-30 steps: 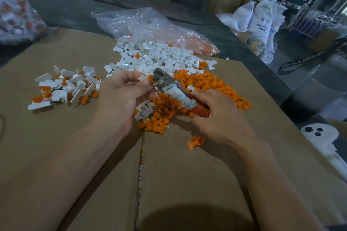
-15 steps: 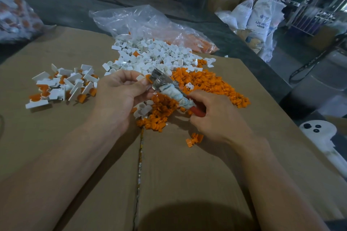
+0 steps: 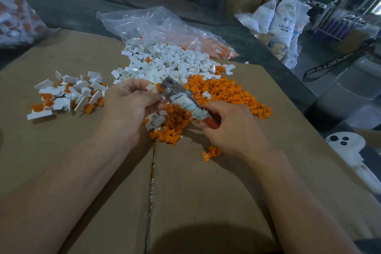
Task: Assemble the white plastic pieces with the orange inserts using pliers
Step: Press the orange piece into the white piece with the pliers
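My left hand (image 3: 129,105) pinches a small white plastic piece with an orange insert (image 3: 154,86) between thumb and fingers. My right hand (image 3: 231,130) grips the red handles of the pliers (image 3: 181,97), whose shaft is wrapped in pale tape. The metal jaws meet the pinched piece at my left fingertips. A heap of loose white pieces (image 3: 162,60) lies beyond the hands. Orange inserts (image 3: 222,93) are piled to the right and under the pliers. Assembled white-and-orange pieces (image 3: 68,97) lie in a group at the left.
Everything rests on a flattened cardboard sheet (image 3: 206,192) with a centre seam. A clear plastic bag (image 3: 156,27) lies behind the piles. A second bag of parts (image 3: 14,10) sits far left. Sacks (image 3: 284,20) and boxes stand past the table's right edge.
Both hands hold nearly the same pose. The pliers jaws stay at the piece in my left fingers; only the view shifted slightly.
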Available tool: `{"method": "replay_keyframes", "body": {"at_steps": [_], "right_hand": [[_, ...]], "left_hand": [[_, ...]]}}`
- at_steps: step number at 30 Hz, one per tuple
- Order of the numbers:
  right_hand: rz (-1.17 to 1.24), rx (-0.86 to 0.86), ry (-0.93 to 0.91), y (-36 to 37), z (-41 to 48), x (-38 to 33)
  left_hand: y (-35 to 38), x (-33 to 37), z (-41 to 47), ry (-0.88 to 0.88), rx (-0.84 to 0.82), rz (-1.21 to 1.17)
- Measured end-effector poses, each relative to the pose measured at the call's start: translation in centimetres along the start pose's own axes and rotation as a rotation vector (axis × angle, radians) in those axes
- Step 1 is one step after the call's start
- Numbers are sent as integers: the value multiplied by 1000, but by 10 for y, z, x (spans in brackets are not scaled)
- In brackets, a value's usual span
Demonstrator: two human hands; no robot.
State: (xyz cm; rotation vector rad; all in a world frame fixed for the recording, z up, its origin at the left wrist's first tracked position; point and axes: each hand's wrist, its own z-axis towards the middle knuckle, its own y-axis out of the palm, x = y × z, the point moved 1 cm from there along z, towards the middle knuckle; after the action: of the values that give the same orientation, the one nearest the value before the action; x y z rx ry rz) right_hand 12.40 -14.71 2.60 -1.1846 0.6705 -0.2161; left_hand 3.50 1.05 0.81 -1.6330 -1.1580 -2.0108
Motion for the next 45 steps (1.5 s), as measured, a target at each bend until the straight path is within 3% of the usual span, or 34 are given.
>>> {"method": "replay_keyframes", "body": {"at_steps": [24,45], "right_hand": [[-98,12,-21,4,2,-3],[-19,15,-58,11,5,5]], "left_hand": [[0,-1,-1,-49,40,23],[2,0,0,39,-2,54]]}}
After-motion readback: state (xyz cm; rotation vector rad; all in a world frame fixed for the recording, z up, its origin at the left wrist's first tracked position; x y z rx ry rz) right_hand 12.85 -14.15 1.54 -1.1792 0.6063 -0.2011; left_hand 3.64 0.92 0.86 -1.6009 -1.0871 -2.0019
